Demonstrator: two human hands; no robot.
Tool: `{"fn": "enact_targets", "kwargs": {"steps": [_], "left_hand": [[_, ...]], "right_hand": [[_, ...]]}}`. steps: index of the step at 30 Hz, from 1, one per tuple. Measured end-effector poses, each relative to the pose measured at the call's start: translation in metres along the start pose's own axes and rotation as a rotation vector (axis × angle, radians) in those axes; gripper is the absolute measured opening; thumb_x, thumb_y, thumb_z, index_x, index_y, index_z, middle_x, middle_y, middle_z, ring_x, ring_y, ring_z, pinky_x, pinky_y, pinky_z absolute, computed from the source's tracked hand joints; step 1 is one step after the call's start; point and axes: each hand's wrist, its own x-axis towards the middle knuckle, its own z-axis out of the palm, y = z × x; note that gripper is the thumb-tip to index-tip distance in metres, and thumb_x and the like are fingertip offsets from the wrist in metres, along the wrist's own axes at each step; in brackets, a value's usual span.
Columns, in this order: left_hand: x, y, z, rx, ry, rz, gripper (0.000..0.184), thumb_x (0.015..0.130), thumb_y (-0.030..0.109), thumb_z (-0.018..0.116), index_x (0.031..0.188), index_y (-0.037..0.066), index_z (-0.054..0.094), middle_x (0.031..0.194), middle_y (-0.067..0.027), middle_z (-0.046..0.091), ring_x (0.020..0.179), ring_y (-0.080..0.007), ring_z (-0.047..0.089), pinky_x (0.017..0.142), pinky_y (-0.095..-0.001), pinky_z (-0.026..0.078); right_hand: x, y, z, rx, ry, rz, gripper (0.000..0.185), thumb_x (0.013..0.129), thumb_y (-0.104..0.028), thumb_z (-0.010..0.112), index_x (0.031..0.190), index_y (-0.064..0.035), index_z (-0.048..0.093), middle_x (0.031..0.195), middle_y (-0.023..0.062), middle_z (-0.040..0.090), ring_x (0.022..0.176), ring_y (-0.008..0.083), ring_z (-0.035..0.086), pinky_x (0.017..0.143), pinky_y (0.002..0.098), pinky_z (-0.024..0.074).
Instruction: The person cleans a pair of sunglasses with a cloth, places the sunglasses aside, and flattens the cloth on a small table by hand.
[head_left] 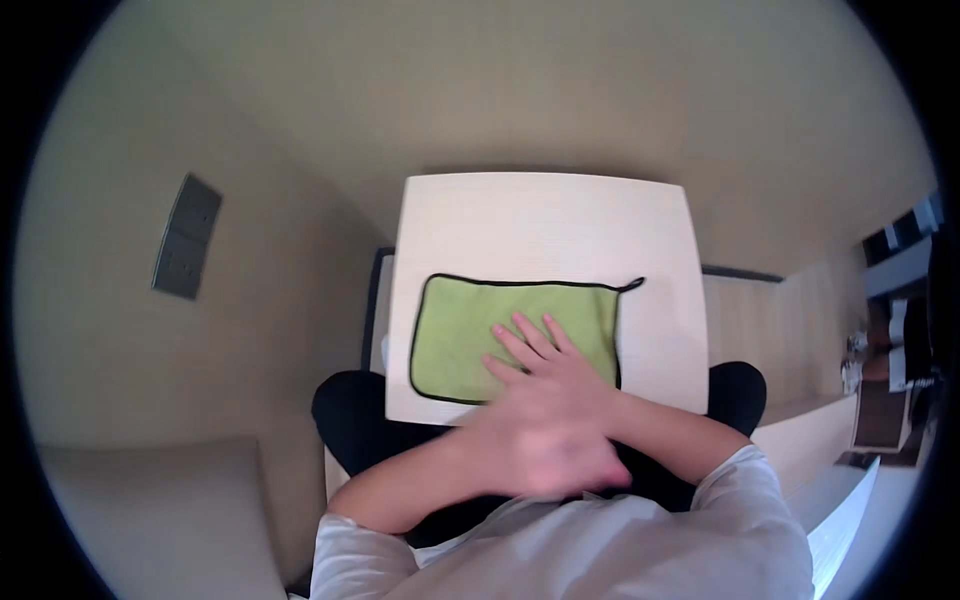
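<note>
A green cloth point(460, 335) with black edging and a small loop at its upper right corner lies flat on the pale table point(540, 225). On the cloth's lower right part rests my right hand point(548, 365), fingers spread and nothing held. My left hand point(560, 455) is nearer my body, just beyond the table's front edge, crossing in front of my right wrist. It is smeared by motion, so its fingers cannot be made out.
Wall sockets point(187, 237) are on the left wall. A grey cushioned surface point(160, 510) stands at lower left. My legs point(345, 415) are beside and below the table. Shelving with dark and white items point(900, 345) is at far right.
</note>
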Motion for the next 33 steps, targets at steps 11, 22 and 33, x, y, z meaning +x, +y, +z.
{"fn": "enact_targets", "kwargs": {"steps": [11,22,33], "left_hand": [[0.005,0.039,-0.066,-0.245,0.691,0.175,0.007,0.084,0.015,0.063,0.081,0.009,0.062,0.077,-0.0014,0.052,0.057,-0.0139,0.047,0.045,-0.0278,0.032],[-0.02,0.032,-0.098,-0.425,0.331,0.14,0.012,0.051,0.001,0.053,0.061,-0.005,0.048,0.066,-0.0143,0.045,0.05,-0.0226,0.043,0.045,-0.0333,0.034],[-0.006,0.036,-0.094,-0.535,0.23,0.146,0.018,0.043,-0.001,0.044,0.061,-0.005,0.046,0.066,-0.0143,0.045,0.05,-0.0217,0.044,0.044,-0.0326,0.034]], "right_hand": [[0.166,0.004,0.047,-0.071,0.154,0.456,0.06,0.089,-0.033,0.057,0.147,-0.0197,0.046,0.158,0.0141,0.034,0.148,0.0411,0.024,0.114,0.0678,0.0172],[0.188,0.013,0.059,-0.149,0.165,0.599,0.062,0.095,-0.037,0.046,0.152,-0.0149,0.038,0.16,0.0156,0.03,0.149,0.0397,0.022,0.118,0.0629,0.0141],[0.037,-0.089,-0.004,0.029,-0.056,0.613,0.069,0.084,-0.029,0.065,0.148,-0.0118,0.044,0.155,0.0216,0.032,0.145,0.0453,0.024,0.114,0.0663,0.0179]]}}
